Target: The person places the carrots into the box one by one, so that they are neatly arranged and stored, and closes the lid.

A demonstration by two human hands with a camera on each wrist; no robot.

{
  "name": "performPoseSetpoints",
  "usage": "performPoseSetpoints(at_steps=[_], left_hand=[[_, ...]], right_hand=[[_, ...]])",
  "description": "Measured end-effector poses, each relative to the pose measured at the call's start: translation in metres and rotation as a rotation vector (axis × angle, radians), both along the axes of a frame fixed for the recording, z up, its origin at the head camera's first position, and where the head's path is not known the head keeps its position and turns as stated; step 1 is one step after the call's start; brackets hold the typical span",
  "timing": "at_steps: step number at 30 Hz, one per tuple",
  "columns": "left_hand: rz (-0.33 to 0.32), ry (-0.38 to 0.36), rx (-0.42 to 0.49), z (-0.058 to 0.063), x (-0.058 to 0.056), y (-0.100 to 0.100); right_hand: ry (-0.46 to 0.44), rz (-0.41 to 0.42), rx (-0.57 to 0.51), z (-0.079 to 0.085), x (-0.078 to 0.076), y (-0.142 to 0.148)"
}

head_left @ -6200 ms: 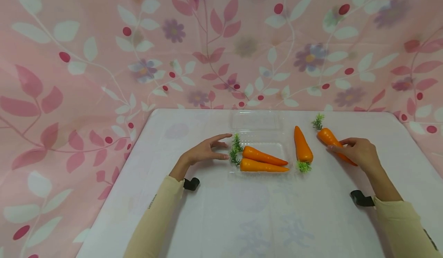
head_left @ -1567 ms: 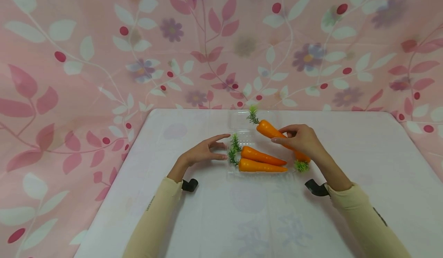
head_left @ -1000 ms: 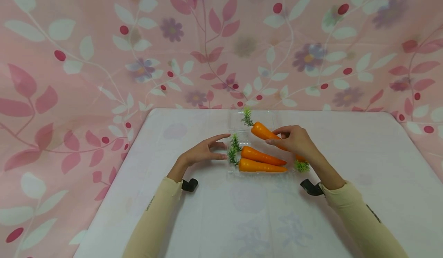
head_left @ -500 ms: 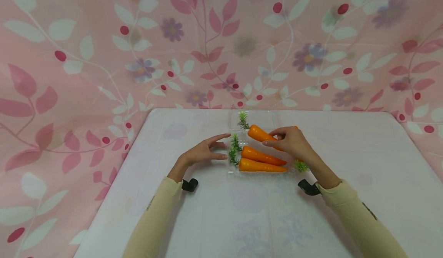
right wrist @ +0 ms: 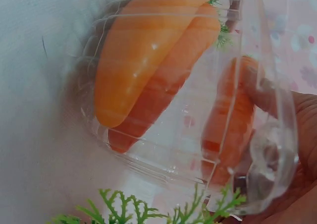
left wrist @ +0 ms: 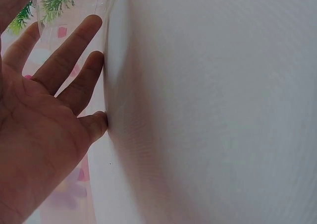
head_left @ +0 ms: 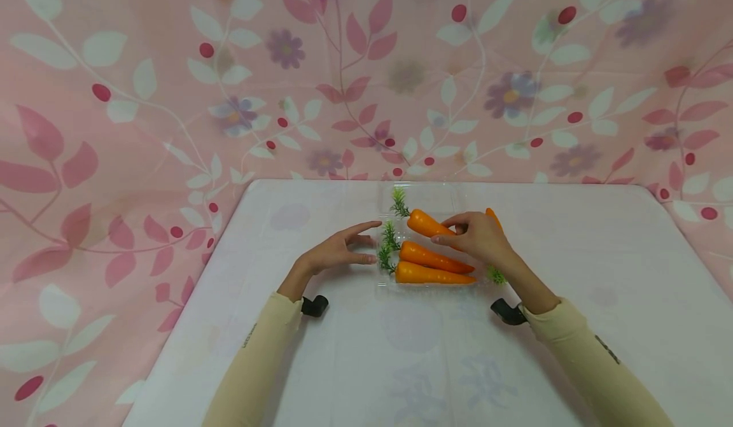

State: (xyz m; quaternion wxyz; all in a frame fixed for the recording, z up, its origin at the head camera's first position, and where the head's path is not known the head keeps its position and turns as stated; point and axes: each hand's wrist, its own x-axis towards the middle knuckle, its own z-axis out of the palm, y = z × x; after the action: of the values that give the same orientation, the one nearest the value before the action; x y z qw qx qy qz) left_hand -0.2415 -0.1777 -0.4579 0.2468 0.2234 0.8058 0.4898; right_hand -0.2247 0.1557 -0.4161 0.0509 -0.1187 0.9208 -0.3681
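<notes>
A clear plastic box [head_left: 395, 285] stands mid-table, its lid [head_left: 435, 196] folded back. Two orange carrots with green tops lie inside, one carrot [head_left: 435, 258] behind the other carrot [head_left: 432, 273]. My right hand [head_left: 481, 239] pinches a third carrot [head_left: 425, 223] between thumb and fingers, over the back part of the box, leafy end to the left. The right wrist view shows this held carrot [right wrist: 228, 120] through the clear wall. My left hand [head_left: 335, 252] has its fingers spread at the box's left end; whether they touch it, I cannot tell.
Another carrot lies right of the box, mostly behind my right hand; its tip [head_left: 494, 217] and green top [head_left: 496, 275] show. A white cloth [head_left: 321, 363] covers the table. A pink floral sheet [head_left: 366, 83] hangs behind.
My right hand took the held carrot from the table's right side and carried it left over the box, lowering it during the last second. My left hand has stayed in place.
</notes>
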Motion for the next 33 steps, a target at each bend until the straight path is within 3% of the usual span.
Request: performPoseSetpoints(at_steps=[12, 27, 33], left_hand=[[-0.012, 0.006, 0.006, 0.000, 0.000, 0.001], [-0.016, 0.002, 0.009, 0.002, 0.001, 0.001], [-0.008, 0.001, 0.003, 0.002, 0.001, 0.001]], right_hand=[[-0.001, -0.006, 0.002, -0.002, 0.005, -0.004], [-0.009, -0.029, 0.161, -0.008, 0.004, -0.010], [0.029, 0.007, 0.190, -0.009, 0.003, -0.010]])
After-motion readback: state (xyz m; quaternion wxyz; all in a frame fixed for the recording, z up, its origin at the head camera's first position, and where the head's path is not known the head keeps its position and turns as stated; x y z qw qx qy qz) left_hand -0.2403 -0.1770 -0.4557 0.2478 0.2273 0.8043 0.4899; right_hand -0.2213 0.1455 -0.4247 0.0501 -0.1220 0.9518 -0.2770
